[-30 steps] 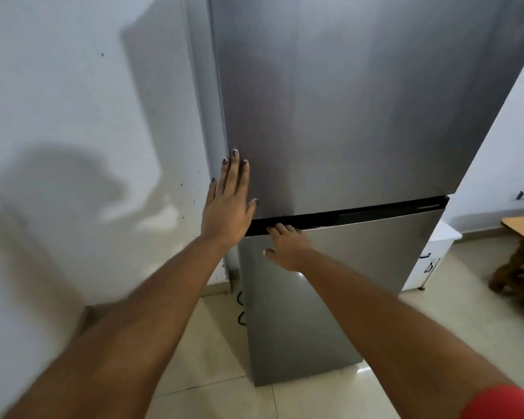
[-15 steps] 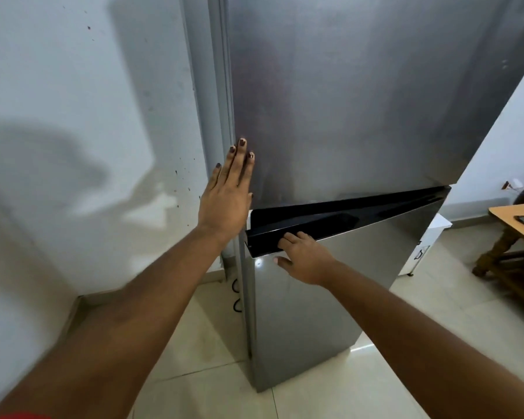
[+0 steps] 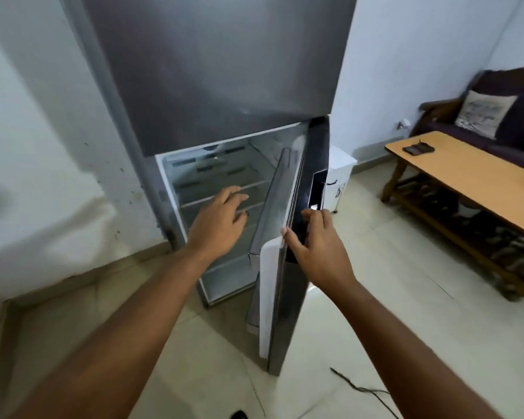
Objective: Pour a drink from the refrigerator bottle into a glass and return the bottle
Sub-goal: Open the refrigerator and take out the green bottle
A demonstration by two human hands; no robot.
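A tall steel refrigerator [image 3: 218,71] stands against the wall. Its lower door [image 3: 288,297] is swung wide toward me, edge-on. My right hand [image 3: 318,246] grips the door's top edge by the black handle recess. My left hand [image 3: 218,225] hovers with fingers spread in front of the lit compartment, holding nothing. Inside I see bare glass shelves [image 3: 224,192]. No bottle or glass shows; the door's inner racks are mostly hidden.
A wooden coffee table [image 3: 472,173] with a small dark object stands to the right, a dark sofa [image 3: 502,116] with a cushion behind it. A small white cabinet [image 3: 341,173] sits beside the fridge. A thin cable [image 3: 363,388] lies on the tiled floor.
The lower door went from barely cracked to wide open, pulled by my right hand. My left hand left the upper door and dropped in front of the shelves.
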